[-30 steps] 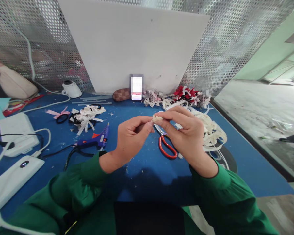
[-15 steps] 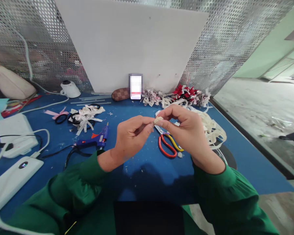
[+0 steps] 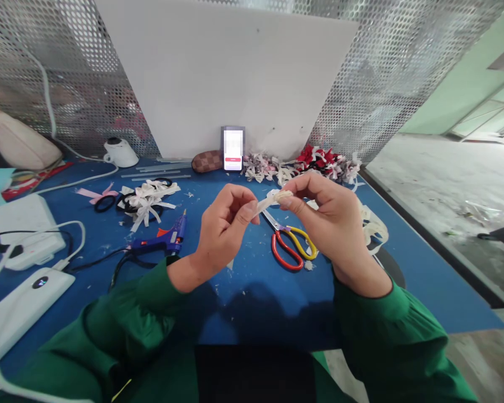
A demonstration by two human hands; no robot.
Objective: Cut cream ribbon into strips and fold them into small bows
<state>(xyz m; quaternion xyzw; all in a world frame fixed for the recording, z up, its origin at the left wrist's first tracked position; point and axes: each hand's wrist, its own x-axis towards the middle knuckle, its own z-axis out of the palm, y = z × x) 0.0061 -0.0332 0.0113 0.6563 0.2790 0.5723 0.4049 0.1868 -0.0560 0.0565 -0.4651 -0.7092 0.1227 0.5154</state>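
Left hand, right hand, ribbon between (long axis rising rightward)

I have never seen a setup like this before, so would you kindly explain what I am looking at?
There is no machine here: a person in green sleeves works with two bare hands. The view comes from a camera worn on the head, looking forward and down.

Between them, the left hand and right hand hold a short cream ribbon strip above a blue table. Scissors with one red and one yellow handle lie beneath. To the left are a blue glue gun and a pile of pale bows with black bands. At the back, a lit phone stands before a white board.
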